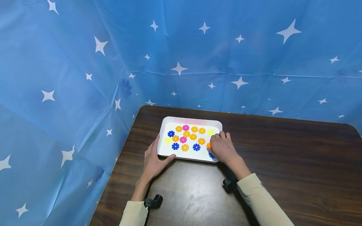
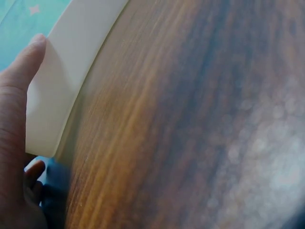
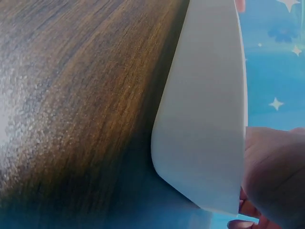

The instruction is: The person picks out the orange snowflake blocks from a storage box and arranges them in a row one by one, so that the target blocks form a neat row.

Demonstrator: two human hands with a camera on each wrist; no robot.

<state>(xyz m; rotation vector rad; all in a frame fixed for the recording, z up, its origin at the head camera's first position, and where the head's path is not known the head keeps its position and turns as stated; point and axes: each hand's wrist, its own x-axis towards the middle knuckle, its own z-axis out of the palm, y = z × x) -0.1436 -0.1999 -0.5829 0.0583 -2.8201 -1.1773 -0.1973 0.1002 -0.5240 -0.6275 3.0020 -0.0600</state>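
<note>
A shallow white tray (image 1: pixel 193 156) lies on the table, with notched, flower-shaped plastic discs spread over its floor in orange, blue, pink and yellow. My left hand (image 1: pixel 155 161) grips its near left corner, thumb at the front rim and fingers along the left side. In the left wrist view the thumb (image 2: pixel 29 59) overlaps the tray's wall (image 2: pixel 59 90). My right hand (image 1: pixel 224 147) reaches over the right end, fingers curled down, pinching an orange disc (image 1: pixel 208 145) partly hidden by them. A blue disc (image 1: pixel 211 155) peeks out below that hand.
The tray stands on a dark wood-grain table (image 1: pixel 285 163). Blue cloth (image 1: pixel 209 56) with white stars hangs behind the table and along its left side. Black wrist straps (image 1: pixel 153 201) sit at both cuffs. Glare falls on the tabletop in front of the tray.
</note>
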